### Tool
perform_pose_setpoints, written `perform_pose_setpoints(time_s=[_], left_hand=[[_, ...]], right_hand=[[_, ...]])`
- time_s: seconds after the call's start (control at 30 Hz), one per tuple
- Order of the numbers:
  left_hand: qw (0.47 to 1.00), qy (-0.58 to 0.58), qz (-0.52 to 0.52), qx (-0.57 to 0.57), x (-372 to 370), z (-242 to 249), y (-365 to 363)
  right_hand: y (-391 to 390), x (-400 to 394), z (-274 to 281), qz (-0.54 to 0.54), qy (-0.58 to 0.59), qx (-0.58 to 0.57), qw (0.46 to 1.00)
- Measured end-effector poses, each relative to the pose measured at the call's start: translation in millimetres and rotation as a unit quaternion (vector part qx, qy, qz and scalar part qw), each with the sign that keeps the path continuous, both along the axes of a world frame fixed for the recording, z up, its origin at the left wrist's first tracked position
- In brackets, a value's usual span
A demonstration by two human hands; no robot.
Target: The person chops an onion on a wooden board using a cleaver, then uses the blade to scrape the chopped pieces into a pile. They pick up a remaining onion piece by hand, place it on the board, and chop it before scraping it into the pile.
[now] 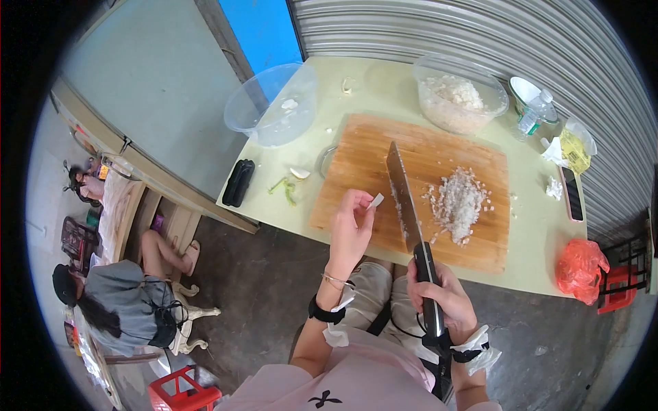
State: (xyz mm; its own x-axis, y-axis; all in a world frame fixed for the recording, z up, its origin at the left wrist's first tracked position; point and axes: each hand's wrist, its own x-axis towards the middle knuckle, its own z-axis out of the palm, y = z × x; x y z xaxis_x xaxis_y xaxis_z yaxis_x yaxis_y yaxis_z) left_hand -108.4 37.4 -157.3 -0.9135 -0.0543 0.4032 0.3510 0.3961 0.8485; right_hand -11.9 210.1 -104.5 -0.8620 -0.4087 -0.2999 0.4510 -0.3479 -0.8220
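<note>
My right hand (pixel 445 296) is wrapped round the black handle of a cleaver (pixel 404 198). Its wide blade stands nearly on edge over the wooden cutting board (pixel 356 157), with white bits sticking along it. Left of the blade, my left hand (pixel 353 222) pinches a small flat white piece (pixel 375 201), which looks like a slice of radish, between thumb and fingertips. A heap of finely diced white pieces (pixel 459 205) lies on the right half of the board.
A clear bowl of chopped white food (pixel 456 96) stands behind the board, and another clear bowl (pixel 274 109) at back left. A black case (pixel 238 183), green trimmings (pixel 284 188), a phone (pixel 571 194) and a red bag (pixel 581 270) lie around. A seated person (pixel 130 308) is at left.
</note>
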Motion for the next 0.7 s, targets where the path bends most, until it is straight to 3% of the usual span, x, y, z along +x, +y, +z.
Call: perform_pose_setpoints(time_s=[0.17, 0.3, 0.47, 0.57, 0.7], left_hand=[[0.999, -0.032, -0.002, 0.024, 3, 1, -1], [0.999, -0.040, -0.025, 0.007, 2, 5, 8], [0.995, -0.067, -0.080, 0.009, -2, 1, 32], [0.990, -0.011, -0.066, -0.127, 0, -4, 40], [0.992, 0.014, -0.051, -0.118, 1, -8, 39]], right_hand=[[9, 2, -3, -0.076, -0.034, -0.058, 0.995], [17, 8, -2, -0.135, 0.000, -0.040, 0.990], [27, 8, -2, -0.143, 0.022, -0.044, 0.989], [23, 9, 4, -0.126, 0.019, -0.032, 0.991], [18, 13, 6, -0.111, 0.048, -0.052, 0.991]])
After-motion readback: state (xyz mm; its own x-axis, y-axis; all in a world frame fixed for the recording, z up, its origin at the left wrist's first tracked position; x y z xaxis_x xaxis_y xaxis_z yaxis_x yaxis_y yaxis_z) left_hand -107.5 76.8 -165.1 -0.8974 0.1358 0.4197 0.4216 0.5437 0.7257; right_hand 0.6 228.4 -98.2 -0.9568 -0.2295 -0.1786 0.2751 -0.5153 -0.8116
